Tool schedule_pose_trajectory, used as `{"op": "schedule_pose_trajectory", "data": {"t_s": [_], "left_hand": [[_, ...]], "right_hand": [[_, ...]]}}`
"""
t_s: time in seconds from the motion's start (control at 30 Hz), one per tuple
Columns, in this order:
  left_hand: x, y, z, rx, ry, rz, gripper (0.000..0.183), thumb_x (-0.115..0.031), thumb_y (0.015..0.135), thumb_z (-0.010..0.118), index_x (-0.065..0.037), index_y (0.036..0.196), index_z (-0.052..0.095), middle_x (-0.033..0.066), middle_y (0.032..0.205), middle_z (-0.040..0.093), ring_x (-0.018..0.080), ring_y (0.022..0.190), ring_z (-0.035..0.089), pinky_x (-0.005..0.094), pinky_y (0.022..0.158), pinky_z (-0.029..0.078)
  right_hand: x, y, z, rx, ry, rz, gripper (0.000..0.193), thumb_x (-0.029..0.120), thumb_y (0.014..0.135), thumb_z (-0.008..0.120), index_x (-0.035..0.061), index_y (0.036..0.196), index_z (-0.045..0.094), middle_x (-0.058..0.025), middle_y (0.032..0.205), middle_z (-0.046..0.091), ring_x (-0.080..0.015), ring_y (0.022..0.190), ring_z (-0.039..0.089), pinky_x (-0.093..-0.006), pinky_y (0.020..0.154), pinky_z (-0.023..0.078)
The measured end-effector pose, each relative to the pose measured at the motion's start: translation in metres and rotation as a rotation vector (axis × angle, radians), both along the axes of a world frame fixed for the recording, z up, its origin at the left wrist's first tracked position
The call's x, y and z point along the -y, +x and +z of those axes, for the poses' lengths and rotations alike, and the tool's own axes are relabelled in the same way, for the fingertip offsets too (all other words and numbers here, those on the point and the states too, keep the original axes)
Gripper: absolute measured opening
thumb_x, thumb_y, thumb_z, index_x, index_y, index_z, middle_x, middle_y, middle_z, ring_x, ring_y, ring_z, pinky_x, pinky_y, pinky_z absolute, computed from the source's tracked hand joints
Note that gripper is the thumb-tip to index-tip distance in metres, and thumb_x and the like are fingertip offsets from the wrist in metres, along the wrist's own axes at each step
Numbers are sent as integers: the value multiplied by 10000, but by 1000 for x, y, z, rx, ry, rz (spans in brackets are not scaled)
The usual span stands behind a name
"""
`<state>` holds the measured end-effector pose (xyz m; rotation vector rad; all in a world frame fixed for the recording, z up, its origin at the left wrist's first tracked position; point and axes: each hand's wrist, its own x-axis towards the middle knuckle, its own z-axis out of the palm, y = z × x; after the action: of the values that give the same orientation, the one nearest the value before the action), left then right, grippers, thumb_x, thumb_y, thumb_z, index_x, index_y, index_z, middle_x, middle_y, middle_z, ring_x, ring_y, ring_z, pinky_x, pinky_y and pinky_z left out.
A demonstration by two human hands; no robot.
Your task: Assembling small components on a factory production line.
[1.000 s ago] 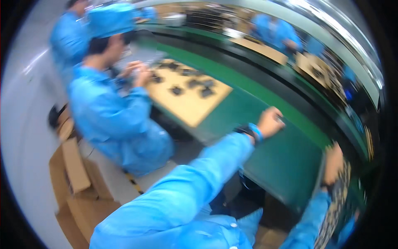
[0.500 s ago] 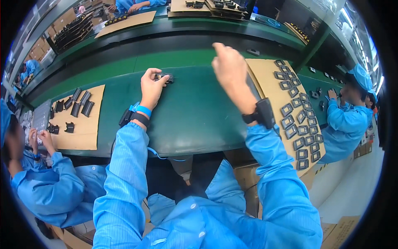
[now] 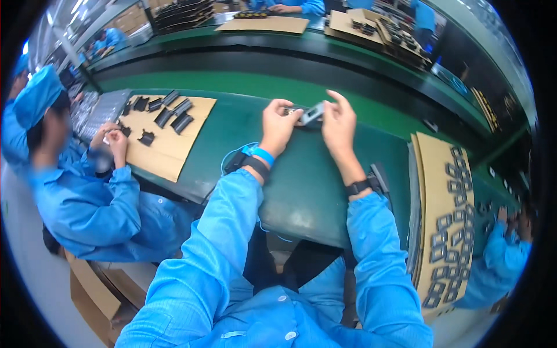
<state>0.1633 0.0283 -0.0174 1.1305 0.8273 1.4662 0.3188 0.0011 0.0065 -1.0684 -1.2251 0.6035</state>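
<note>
My left hand (image 3: 278, 126) is closed, with thumb and fingers pinching a small dark part (image 3: 295, 110) that is mostly hidden by them. My right hand (image 3: 339, 123) grips the right end of a small grey rectangular housing (image 3: 313, 114) with a dark window, between thumb and fingers. Both pieces are held close together above the far edge of the green worktable (image 3: 301, 191); I cannot tell whether they touch. A blue band and a black strap circle my left wrist, and a black strap with a dark box is on my right.
At right, a cardboard sheet (image 3: 427, 191) bears many dark rectangular frames. Another cardboard sheet (image 3: 188, 127) at left holds several black curved parts, beside a co-worker (image 3: 87, 191). Beyond the table runs a green belt (image 3: 232, 84) with a small item (image 3: 430, 124) on it.
My right hand has come in from the far right to my left hand and now holds the grey housing. The view has swung left, so the surroundings appear farther right.
</note>
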Motion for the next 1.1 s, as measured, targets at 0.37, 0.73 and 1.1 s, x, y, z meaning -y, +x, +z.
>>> {"op": "schedule_pose_trajectory", "data": {"t_s": [0.37, 0.73, 1.1], "left_hand": [[-17, -9, 3, 50, -26, 93, 287, 68, 938, 715, 31, 1172, 553, 142, 996, 718, 179, 825, 731, 283, 699, 629], [-12, -8, 2, 124, -26, 32, 225, -246, 1103, 566, -42, 1063, 652, 56, 1003, 651, 186, 915, 700, 370, 771, 641], [-8, -10, 5, 89, -1, -9, 238, -250, 1106, 545, -41, 1066, 652, 66, 1024, 672, 164, 903, 698, 341, 758, 626]], "right_hand": [[-13, 10, -16, -484, -346, 315, 368, 29, 1072, 571, -152, 1391, 535, -193, 1209, 672, -217, 1001, 716, -319, 902, 650], [-10, 9, -16, -547, -377, 369, 249, 21, 1032, 651, -131, 1230, 657, -164, 1112, 725, -194, 923, 739, -270, 797, 638], [-8, 2, -14, -415, -359, 327, 233, 44, 1021, 681, -114, 1191, 694, -139, 1039, 738, -158, 836, 731, -261, 736, 628]]}}
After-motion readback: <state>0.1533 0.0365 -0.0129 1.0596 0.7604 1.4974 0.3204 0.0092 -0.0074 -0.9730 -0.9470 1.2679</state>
